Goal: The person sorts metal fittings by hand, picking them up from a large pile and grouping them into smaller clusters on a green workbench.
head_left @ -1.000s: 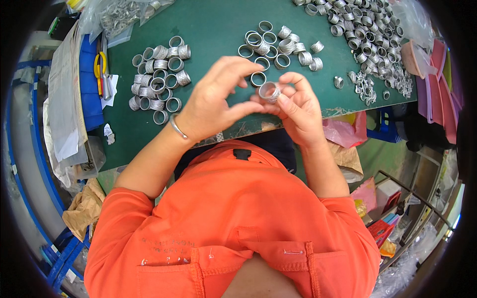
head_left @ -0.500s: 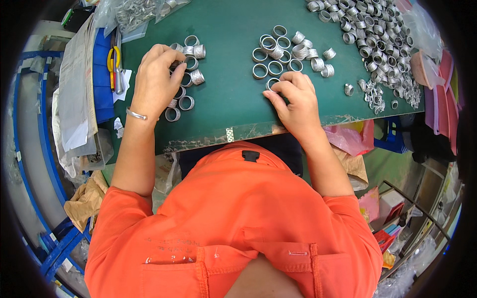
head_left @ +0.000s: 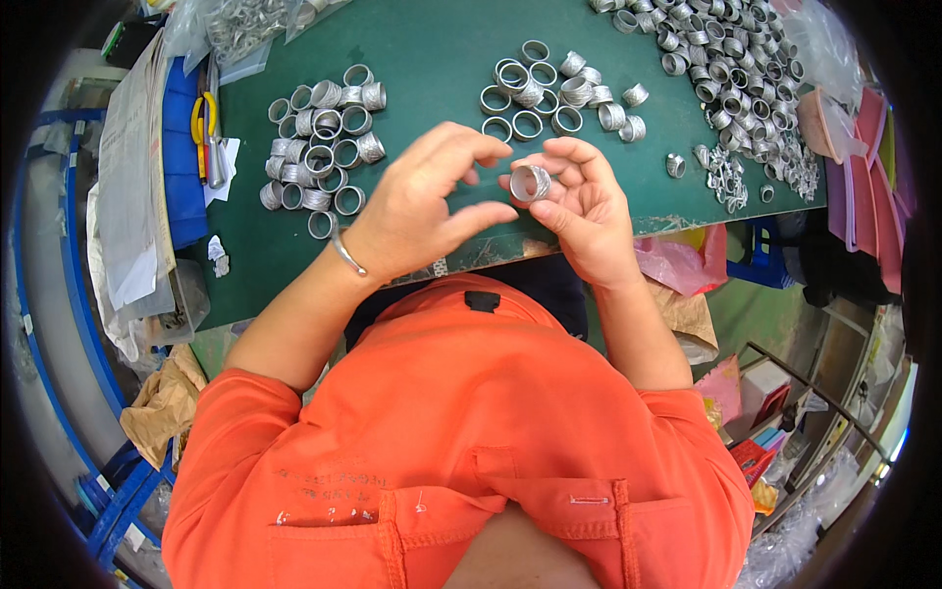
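Between the thumb and fingers of my right hand (head_left: pixel 577 201) is a silver metal ring (head_left: pixel 530 184), raised above the table's front edge with its opening toward me. My left hand (head_left: pixel 432 196) is just left of that ring, thumb and fingers spread around a gap with nothing in it. On the left part of the table lies a cluster of similar rings (head_left: pixel 320 159), some upright, some on their sides. A second, looser group of rings (head_left: pixel 527 125) sits beyond my hands.
A large heap of rings (head_left: pixel 731 74) covers the far right of the green table (head_left: pixel 422 59), with a pile of small silver pieces (head_left: pixel 728 187) at its near side. Yellow-handled scissors (head_left: pixel 204 118) lie by a blue tray (head_left: pixel 184 147) on the left. Plastic bags (head_left: pixel 245 29) stand at far left.
My right hand has lifted a ring from the near side of the middle group. My left hand has left the left cluster and moved right, toward it.
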Demonstrator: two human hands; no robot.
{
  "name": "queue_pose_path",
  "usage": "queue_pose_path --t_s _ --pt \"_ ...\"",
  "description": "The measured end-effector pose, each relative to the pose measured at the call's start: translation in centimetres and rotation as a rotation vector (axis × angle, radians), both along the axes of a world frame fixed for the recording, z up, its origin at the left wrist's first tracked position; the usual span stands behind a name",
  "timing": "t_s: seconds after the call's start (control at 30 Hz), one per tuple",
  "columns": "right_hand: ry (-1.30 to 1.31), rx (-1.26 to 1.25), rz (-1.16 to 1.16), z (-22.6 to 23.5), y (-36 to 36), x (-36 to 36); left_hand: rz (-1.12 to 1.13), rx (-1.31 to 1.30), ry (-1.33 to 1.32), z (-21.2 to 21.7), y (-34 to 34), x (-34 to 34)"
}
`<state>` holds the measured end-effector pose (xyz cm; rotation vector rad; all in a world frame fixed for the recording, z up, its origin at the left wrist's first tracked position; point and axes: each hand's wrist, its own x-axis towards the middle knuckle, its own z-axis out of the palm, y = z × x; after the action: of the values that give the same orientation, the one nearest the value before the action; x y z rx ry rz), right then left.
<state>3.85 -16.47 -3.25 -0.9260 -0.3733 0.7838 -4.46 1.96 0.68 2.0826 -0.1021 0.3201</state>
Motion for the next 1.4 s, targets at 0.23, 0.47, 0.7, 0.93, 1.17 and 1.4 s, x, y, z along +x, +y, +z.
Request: queue_pose_path --t_s 0.23,0.47,0.7,0.93,1.17,1.4 --pt "-0.404 -0.115 -0.081 -0.1 0.2 -1.0 -0.003 -0.144 0.018 -1.5 -1.2 -0.1" --pt "-0.836 -0.392 -0.661 -1.2 -6.2 1.3 0.105 0.022 0.013 -1.4 -0.4 -0.1" --pt "-0.184 -1.022 -1.03 -8.9 -21.4 4.8 0.125 0.077 0.026 -1.4 -0.2 1.0" --pt "-1.116 -0.896 -1.022 -3.0 -12.9 4.6 0.107 0.104 0.051 -1.7 -0.4 1.0" --pt "-1.432 -0.998 -0.693 -0.9 -4.2 7.5 0.054 0.058 0.051 -0.4 -2.0 1.2" --pt "-0.251 -0.687 -0.48 1.2 -4.9 5.9 0.041 0.028 0.045 -1.2 -1.9 1.5"
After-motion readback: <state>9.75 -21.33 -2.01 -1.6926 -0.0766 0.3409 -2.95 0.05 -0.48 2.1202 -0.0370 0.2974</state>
